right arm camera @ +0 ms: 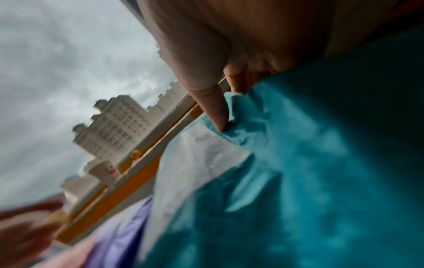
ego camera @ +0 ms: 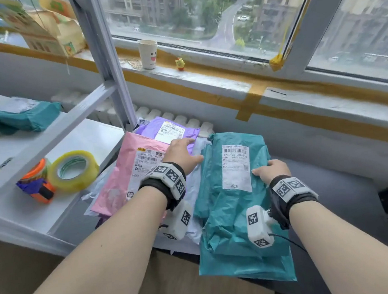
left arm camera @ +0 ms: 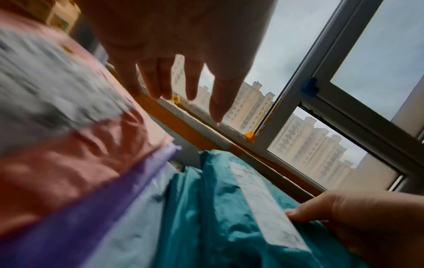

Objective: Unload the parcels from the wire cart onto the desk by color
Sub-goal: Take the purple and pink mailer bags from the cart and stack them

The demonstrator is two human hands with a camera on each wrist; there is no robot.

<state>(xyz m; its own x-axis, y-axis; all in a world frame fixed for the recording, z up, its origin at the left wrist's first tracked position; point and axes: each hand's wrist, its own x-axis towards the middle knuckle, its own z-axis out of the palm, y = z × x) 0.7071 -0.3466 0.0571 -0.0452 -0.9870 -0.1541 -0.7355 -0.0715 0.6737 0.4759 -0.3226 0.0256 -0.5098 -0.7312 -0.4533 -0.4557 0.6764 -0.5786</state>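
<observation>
Both bare forearms reach forward, each wrist wearing a marker band. The left hand is flat with straight, spread fingers. The right hand pinches with its thumb on top.

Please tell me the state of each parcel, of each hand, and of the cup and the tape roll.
Teal parcel: label up, gripped at its right edge.
Pink parcel: lying flat, label up.
Purple parcel: partly under the pink one.
Second teal parcel: lying on the shelf.
Left hand: fingers straight, above the pile.
Right hand: grips the teal parcel.
Paper cup: upright on the sill.
Tape roll: leaning on the shelf.
</observation>
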